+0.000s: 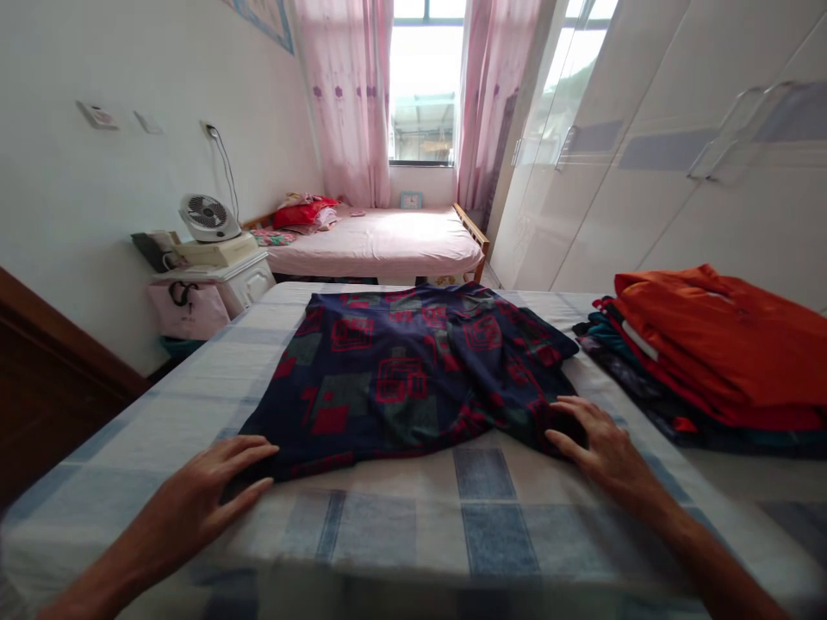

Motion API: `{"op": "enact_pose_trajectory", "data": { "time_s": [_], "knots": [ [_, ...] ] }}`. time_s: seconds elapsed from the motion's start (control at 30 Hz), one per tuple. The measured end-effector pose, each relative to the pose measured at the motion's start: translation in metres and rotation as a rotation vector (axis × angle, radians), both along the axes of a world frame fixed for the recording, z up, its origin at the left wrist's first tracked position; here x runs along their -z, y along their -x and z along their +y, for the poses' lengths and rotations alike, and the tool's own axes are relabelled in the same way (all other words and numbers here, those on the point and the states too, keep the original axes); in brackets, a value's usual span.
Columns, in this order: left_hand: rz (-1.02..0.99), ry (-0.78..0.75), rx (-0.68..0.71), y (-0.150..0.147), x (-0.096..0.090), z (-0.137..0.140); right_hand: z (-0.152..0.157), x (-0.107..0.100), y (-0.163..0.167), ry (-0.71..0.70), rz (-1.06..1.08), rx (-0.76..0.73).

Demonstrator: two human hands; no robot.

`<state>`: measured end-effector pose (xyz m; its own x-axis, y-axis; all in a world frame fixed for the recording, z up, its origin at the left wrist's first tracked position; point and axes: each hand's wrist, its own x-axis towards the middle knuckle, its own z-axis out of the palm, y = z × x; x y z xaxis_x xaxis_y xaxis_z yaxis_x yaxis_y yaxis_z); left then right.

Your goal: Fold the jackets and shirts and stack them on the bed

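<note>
Nearest, I note both hands flat and spread on the checked bedspread (491,517), gripping nothing. My left hand (216,482) presses the near-left corner of the dark patterned garment (401,379), my right hand (598,443) its near-right corner. That garment lies at twelve o'clock, long axis running left to right; neither hand is nearer. At two o'clock sits a folded clothes pile (704,344).

**Bed and what lies on it**

Near bed (401,525): covered by a blue-and-white checked sheet. Dark navy garment with red square pattern (401,379) spread flat across the middle. Stack of folded clothes (704,362), orange on top, at the right edge, just beside the garment. Both hands rest on the sheet at the garment's near corners.
</note>
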<state>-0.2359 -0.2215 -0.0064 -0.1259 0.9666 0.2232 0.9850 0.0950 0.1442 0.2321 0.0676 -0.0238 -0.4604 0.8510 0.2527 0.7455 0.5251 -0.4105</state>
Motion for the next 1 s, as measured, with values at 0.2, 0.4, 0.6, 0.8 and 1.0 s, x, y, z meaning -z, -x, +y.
{"op": "enact_pose_trajectory", "data": {
  "time_s": [0.2,0.4,0.6,0.8,1.0],
  "knots": [
    [-0.099,0.141,-0.05,-0.003,-0.016,0.006,-0.001,-0.005,0.013,0.023,0.031,0.005],
    [0.11,-0.005,-0.085,-0.012,-0.042,0.016,-0.002,-0.012,0.02,-0.004,0.076,0.0],
    [0.407,-0.324,-0.035,-0.004,-0.042,0.001,-0.011,-0.026,0.003,0.005,0.176,0.054],
    [0.233,-0.108,0.023,0.013,0.002,-0.008,-0.023,-0.008,-0.009,0.021,0.032,-0.092],
    [0.161,-0.132,0.003,0.021,0.01,-0.009,-0.027,-0.017,0.007,-0.031,0.127,-0.08]
  ]
}}
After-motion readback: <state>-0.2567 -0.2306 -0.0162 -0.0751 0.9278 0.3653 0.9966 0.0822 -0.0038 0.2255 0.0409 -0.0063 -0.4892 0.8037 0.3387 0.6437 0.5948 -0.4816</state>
